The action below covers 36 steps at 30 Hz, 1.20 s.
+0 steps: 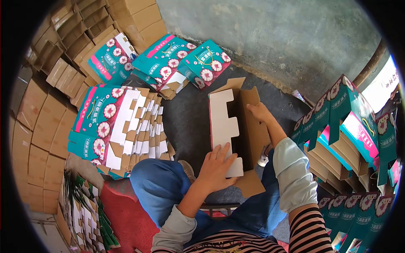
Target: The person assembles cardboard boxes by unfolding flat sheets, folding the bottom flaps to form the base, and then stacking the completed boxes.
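Note:
A cardboard box (223,120) stands unfolded in front of me between my knees, its top open and its inside dark. Its toothed white flap is on the left and brown flaps stick out at the far, near and right sides. My left hand (217,168) lies on the near part of the white flap, fingers stretched out and apart. At the far right edge, my right hand (258,112) grips the brown flap, with its thumb towards the opening and some fingers hidden behind the cardboard.
Flat teal printed boxes (99,114) lie stacked at left. More teal boxes (162,61) lie near the wall (270,38). Brown cartons (42,126) pile up at far left. Assembled teal boxes (352,114) stand in rows at right. Red cloth (126,211) covers floor at lower left.

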Tool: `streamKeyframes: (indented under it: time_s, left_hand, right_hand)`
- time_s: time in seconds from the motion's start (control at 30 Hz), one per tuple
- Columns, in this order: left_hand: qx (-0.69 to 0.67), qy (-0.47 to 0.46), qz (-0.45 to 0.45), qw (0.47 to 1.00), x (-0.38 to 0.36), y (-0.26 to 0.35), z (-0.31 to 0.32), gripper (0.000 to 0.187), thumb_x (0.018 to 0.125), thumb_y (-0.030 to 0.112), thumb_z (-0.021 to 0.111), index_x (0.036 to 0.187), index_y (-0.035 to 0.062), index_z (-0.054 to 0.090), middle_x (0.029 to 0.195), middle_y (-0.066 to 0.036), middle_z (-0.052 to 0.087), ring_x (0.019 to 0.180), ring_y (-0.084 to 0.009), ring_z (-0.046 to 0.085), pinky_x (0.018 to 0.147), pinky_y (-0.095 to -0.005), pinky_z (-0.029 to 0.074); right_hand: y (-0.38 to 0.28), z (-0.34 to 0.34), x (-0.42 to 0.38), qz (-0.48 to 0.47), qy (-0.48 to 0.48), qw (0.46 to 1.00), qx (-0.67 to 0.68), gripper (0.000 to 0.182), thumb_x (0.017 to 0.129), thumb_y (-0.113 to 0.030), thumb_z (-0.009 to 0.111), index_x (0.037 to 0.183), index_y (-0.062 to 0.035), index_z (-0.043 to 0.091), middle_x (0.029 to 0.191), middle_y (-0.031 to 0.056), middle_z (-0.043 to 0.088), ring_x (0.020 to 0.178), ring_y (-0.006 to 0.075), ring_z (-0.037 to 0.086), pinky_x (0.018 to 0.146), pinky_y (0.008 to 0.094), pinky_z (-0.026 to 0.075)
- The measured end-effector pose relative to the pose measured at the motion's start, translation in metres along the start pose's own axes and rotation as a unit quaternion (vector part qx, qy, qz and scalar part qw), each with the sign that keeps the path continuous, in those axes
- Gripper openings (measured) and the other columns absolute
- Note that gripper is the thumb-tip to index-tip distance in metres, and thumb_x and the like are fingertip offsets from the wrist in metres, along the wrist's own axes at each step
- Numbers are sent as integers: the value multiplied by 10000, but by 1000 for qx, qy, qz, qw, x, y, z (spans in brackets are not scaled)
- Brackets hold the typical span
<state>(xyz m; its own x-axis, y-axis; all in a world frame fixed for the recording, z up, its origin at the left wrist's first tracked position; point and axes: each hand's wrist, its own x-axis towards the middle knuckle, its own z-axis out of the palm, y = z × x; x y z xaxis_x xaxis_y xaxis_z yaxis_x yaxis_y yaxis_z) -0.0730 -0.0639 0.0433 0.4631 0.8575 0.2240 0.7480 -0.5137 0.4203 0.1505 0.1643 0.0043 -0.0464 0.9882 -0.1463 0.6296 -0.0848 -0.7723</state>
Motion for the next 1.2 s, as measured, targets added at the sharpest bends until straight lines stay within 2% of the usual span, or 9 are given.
streamKeyframes:
  time_s: [0.17, 0.3, 0.47, 0.6, 0.73, 0.87, 0.97, 1.07, 1.2]
  left_hand:
    - [23, -21, -20, 999, 9, -1, 4, 592, 751, 471, 662, 1232, 134, 584, 1416, -203, 372, 1307, -413, 315, 1057, -511, 271]
    - [29, 0, -2, 1000, 4, -9, 20, 543, 817, 468, 606, 1231, 117, 586, 1393, -211, 401, 1320, -395, 315, 1076, -505, 245]
    - [-78, 14, -5, 997, -20, 1, 9, 539, 852, 431, 583, 1220, 38, 566, 1366, -216, 432, 1308, -388, 346, 1081, -486, 251]
    - [-58, 49, -45, 996, -29, 8, 20, 562, 835, 395, 624, 1222, -4, 540, 1343, -210, 452, 1295, -387, 360, 1066, -475, 275]
    - [32, 134, -167, 976, -11, 27, 48, 502, 826, 249, 629, 1246, -1, 513, 1269, -207, 482, 1227, -379, 418, 1022, -494, 311]
    - [151, 121, -61, 979, -8, 42, 65, 498, 818, 251, 628, 1228, -11, 519, 1274, -226, 469, 1228, -397, 398, 1015, -529, 286]
    - [31, 131, -92, 987, -4, 66, 63, 531, 814, 313, 627, 1214, -21, 524, 1291, -240, 455, 1230, -428, 384, 1017, -558, 268]
    - [51, 111, -118, 985, -1, 73, 64, 541, 819, 350, 608, 1197, -30, 533, 1305, -253, 443, 1232, -453, 369, 1010, -578, 269]
    - [88, 106, -121, 983, 7, 68, 74, 459, 829, 245, 561, 1186, -42, 541, 1297, -240, 464, 1245, -423, 385, 1025, -557, 276]
  right_hand:
    - [4, 5, -3, -32, 4, 999, -34, 462, 848, -358, 565, 948, 87, 643, 837, 226, 668, 803, 333, 670, 697, 412, 514]
    - [-9, -6, -19, 22, -39, 999, -4, 426, 847, -349, 566, 946, 55, 660, 874, 230, 671, 832, 344, 666, 722, 411, 511]
    - [-23, -10, -32, 18, -13, 999, -31, 416, 852, -340, 561, 970, 48, 655, 863, 218, 676, 825, 329, 671, 720, 411, 514]
    - [-18, -1, -28, -2, -3, 1000, 5, 427, 856, -340, 554, 985, 57, 644, 811, 196, 670, 719, 307, 672, 605, 400, 520]
    - [-17, 0, -30, 19, -21, 999, 36, 421, 860, -338, 545, 952, 60, 643, 741, 178, 653, 607, 292, 653, 497, 376, 504]
    - [-18, -10, -41, 73, -32, 996, 34, 437, 862, -370, 558, 926, 51, 657, 732, 125, 654, 603, 228, 637, 507, 349, 488]
    - [-17, -10, -47, 56, -12, 997, 51, 432, 863, -362, 546, 920, 54, 647, 707, 143, 645, 561, 248, 633, 477, 351, 491]
    - [3, -3, -39, 37, -1, 997, 73, 415, 863, -346, 538, 908, 54, 640, 686, 164, 636, 547, 270, 636, 469, 355, 502]
    - [0, -4, -47, 32, -27, 996, 81, 396, 858, -330, 545, 986, 36, 623, 745, 141, 652, 573, 259, 644, 466, 355, 505]
